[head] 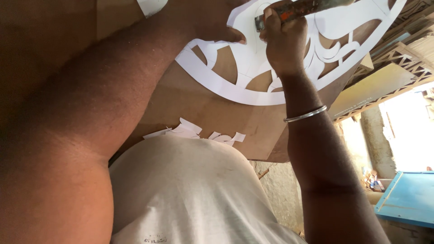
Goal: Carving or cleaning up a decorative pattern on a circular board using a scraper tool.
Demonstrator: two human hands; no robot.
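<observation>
Head view, read from left to right. One bare left forearm fills the left third. Its left hand rests flat on one white paper stencil, thumb tip pressing the sheet. Its other fingers are cut off by the top edge, so their spread cannot be told.

The stencil, a rounded sheet with curved openings cut through it, lies on one brown wooden board. The board shows through at least six openings. The stencil's upper part runs out of the picture.

Below it, near the board's lower edge, lie white paper offcuts, roughly eight pieces. They overlap and are partly hidden by the person's white shirt, so the count is uncertain.

Right of centre, the right hand is closed in a fist around one cutting tool with a red-and-dark handle. Its working tip is hidden behind the fingers, against the stencil. One silver bangle circles the right wrist.

At far right stand wooden lattice frames, at least two, crowded and hard to separate. One blue panel is cut off at the lower right corner.
</observation>
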